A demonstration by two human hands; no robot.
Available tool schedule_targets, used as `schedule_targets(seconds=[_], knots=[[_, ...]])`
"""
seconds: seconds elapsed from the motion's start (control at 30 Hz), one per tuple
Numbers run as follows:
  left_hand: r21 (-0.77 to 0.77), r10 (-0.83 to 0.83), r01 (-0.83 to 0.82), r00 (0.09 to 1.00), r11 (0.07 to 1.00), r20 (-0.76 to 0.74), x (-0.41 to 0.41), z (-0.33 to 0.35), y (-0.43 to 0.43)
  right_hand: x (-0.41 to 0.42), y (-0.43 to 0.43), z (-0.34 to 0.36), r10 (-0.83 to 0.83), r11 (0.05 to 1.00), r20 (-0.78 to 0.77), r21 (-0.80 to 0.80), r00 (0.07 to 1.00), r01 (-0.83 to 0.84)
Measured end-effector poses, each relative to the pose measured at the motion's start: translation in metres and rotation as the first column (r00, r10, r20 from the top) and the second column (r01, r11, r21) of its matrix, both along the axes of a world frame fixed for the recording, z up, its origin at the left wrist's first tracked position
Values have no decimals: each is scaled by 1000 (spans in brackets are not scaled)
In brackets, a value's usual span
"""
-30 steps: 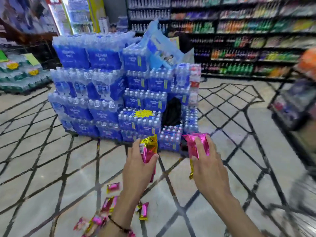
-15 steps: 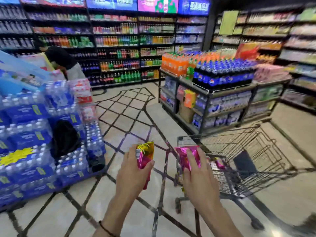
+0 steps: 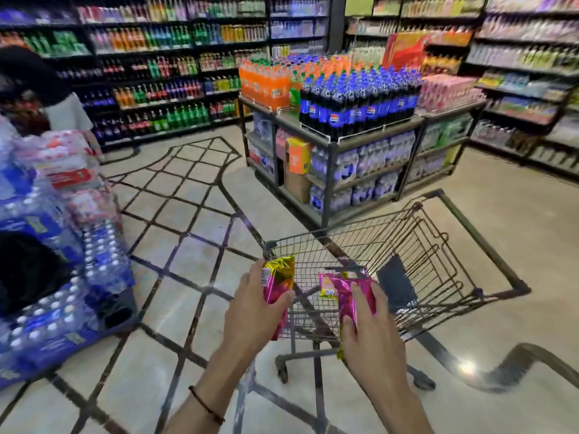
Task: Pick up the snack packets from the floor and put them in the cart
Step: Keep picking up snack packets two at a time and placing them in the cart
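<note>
Each hand grips one pink foil snack packet: left hand (image 3: 253, 311) on its packet (image 3: 277, 285), right hand (image 3: 372, 336) on another (image 3: 347, 292), both raised at the wire cart's (image 3: 438, 261) near rim, probably ready to drop in.

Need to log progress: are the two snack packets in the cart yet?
Not yet. The pink-and-gold foil packet is in the left hand, the pink one in the right hand, at the wire cart rim.

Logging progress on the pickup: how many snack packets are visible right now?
2 clearly. One pink-and-gold packet in the left hand, short of the cart; one pink packet in the right hand, over the basket. More may be hidden behind it.
</note>
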State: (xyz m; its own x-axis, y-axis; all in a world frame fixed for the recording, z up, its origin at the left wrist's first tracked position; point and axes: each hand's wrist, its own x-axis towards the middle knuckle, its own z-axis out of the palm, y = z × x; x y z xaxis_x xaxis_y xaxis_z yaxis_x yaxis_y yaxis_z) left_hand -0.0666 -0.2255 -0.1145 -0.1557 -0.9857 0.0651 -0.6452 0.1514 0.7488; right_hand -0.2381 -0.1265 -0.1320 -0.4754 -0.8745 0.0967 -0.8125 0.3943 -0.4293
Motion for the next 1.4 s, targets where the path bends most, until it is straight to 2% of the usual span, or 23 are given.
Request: schedule_targets(seconds=[0.53, 0.77, 1.1, 1.4], knots=[[191, 35, -44, 998, 981, 49, -87, -115, -250, -96, -256, -83, 37, 978, 25, 205, 999, -42], [321, 116, -143, 988, 936, 102, -110, -172, -315, -128, -335, -140, 140, 924, 110, 342, 984, -170], [417, 132, -247, 949, 874, 286, -168, -306, -394, -170, -464, -308, 215, 838, 254, 447, 943, -312], [454, 95, -314, 892, 834, 443, -193, -478, -445, -167, -501, -486, 147, 866, 346, 407, 926, -290]])
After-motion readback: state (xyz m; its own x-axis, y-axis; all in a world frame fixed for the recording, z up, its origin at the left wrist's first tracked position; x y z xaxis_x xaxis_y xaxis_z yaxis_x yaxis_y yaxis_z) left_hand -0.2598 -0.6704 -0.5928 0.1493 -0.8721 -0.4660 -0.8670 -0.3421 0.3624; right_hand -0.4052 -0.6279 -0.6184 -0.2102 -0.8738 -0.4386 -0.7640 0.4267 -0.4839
